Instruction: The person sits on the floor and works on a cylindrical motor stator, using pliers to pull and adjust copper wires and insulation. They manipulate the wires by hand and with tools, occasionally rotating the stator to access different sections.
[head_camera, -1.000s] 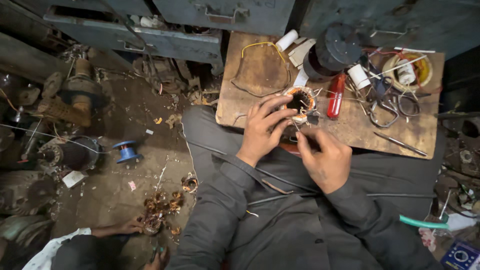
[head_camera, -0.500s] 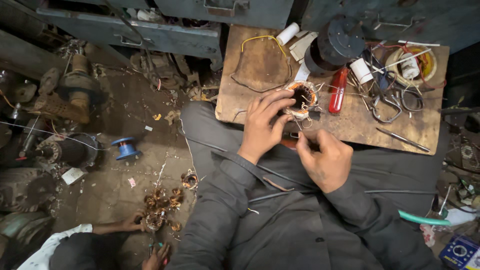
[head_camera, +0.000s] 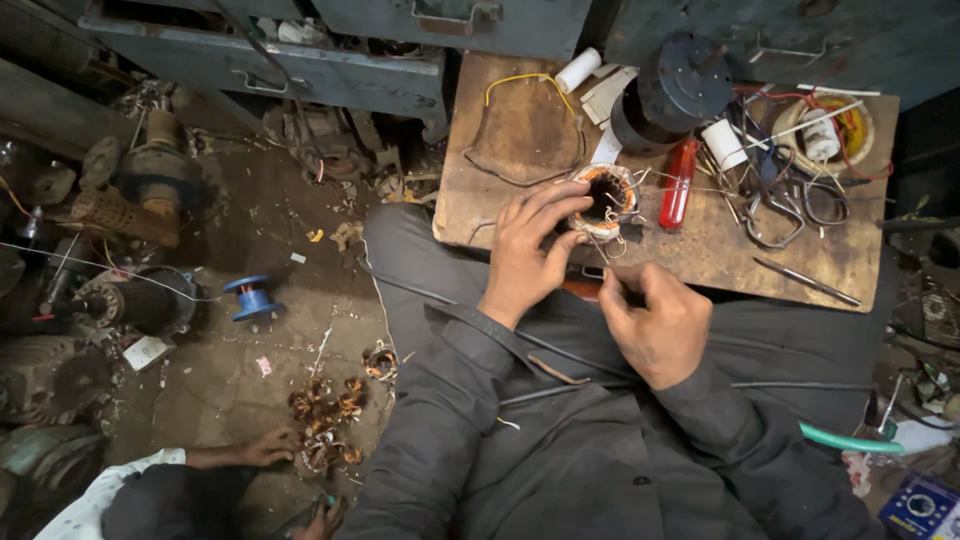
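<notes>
A small round motor stator (head_camera: 607, 196) with copper windings and loose wire ends rests on a worn wooden board (head_camera: 520, 130) across my lap. My left hand (head_camera: 530, 245) grips the stator's near side, fingers curled over its rim. My right hand (head_camera: 655, 325) sits just below it, fingers pinched on thin wires that trail from the stator; what else it may hold is hidden.
On the board lie a red-handled screwdriver (head_camera: 679, 183), a black motor housing (head_camera: 665, 95), scissors (head_camera: 775, 215), a white tape roll (head_camera: 724, 144) and a wire bundle (head_camera: 830, 130). Another person's hand (head_camera: 262, 450) touches copper coils (head_camera: 325, 415) on the floor. A blue spool (head_camera: 250, 297) lies left.
The view has shifted slightly. My left hand stays on the stator while my right hand has moved a little lower and rightward, drawing the wires.
</notes>
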